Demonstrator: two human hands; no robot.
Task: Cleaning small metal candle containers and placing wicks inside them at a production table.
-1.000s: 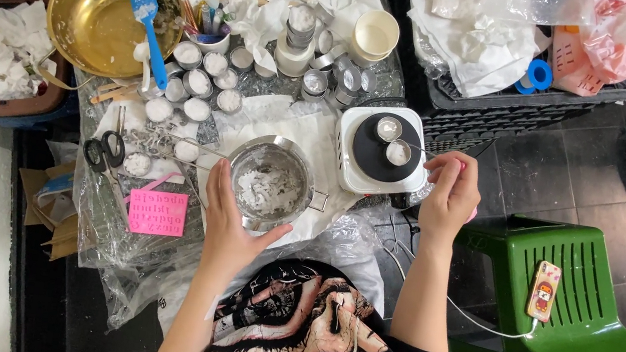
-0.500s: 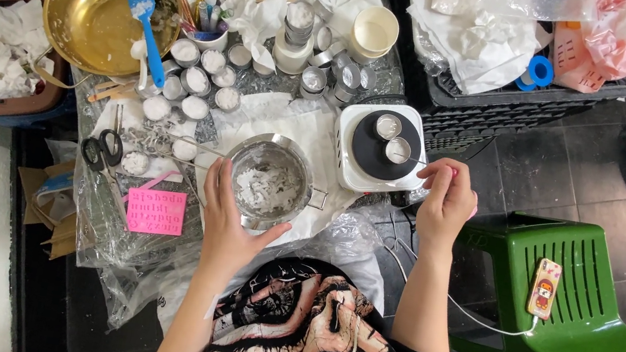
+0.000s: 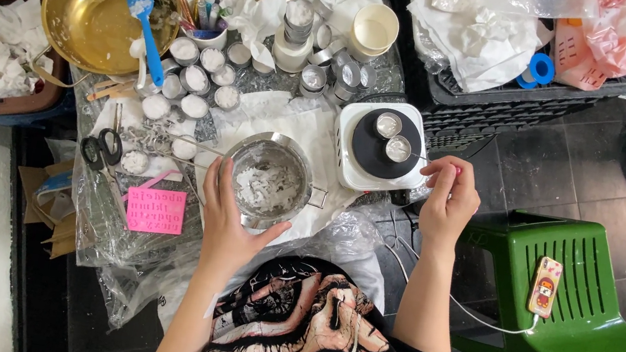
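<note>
Steel sieve bowl: round, shiny metal, with a small handle loop on its right side. It sits upright on white paper at the near edge of the worktop and contains white waxy flakes and crumbs. The left hand cups its near-left rim.

Thin metal rod: slender, held roughly level, pinched in the fingers of the right hand. Its tip reaches the nearer of two small metal cups on the black plate of a white hotplate.

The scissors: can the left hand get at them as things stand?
Probably yes. The left hand rests against the steel bowl, and the scissors lie uncovered to its left, with nothing tall between them.
</note>
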